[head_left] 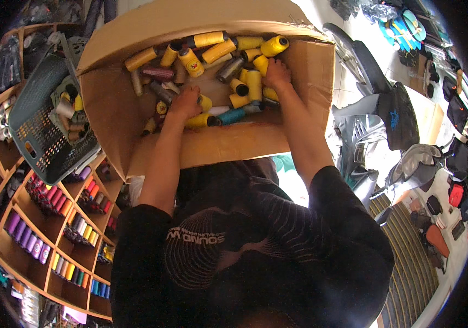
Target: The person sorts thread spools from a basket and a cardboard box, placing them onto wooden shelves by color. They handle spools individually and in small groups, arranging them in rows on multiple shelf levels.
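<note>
A large cardboard box stands open in front of me, with many thread spools lying loose in it. My left hand reaches over the near wall, fingers curled against a yellow thread spool. At the right of the box, my right hand has its fingers bent beside a bright yellow spool; its fingertips are partly hidden. Between the hands lie a grey spool, a teal spool and a tall yellow spool. A maroon spool rests farther left.
Left of the box, a grey-green plastic basket holds a few spools. Below it, a wooden shelf has compartments of spools sorted by colour. To the right are a black and grey chair-like object and several small items on the floor.
</note>
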{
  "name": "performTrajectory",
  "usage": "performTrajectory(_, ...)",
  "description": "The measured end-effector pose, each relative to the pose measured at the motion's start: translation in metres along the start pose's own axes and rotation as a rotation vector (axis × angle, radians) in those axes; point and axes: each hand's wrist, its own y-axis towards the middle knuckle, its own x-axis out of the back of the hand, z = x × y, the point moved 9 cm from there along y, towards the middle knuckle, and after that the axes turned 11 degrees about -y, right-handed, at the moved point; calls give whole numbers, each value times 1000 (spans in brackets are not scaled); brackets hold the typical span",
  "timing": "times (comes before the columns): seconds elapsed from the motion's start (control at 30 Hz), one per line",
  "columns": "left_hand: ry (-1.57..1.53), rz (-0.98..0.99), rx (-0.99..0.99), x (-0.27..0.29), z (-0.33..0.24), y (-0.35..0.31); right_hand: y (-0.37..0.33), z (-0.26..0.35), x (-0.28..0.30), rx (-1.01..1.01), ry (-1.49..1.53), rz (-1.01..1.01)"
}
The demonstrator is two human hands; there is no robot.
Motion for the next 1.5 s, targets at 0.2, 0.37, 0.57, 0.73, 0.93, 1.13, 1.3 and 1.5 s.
performTrajectory(0.2, -66, -33, 10, -11, 21, 20, -15, 11, -40, 35, 330, 392)
performTrajectory(0.37, -111, -263, 55, 8, 9, 10, -44, 28, -36, 79, 443, 296)
performTrajectory(0.57, -830, -317, 9, 20, -1, 24, -83, 82, 23, 221, 907, 511)
performTrajectory(0.73, -1210, -50, 20, 21, -26, 6, -65, 114, 31, 534, 794, 394)
performTrajectory(0.93, -1249, -154, 19, 28, -2, -7, -10, 59, 42, -26, 373, 169)
performTrajectory(1.13, -1223, -227, 32, 36, 8, -35, -9, 79, 86, 417, -595, -375)
performTrajectory(1.3, -1533, -152, 45, 52, -32, -90, 53, 29, 36, 589, -1003, -427)
performTrajectory(1.5, -1819, -462, -52, 42, -41, -158, 26, 35, 65, 467, -734, -184)
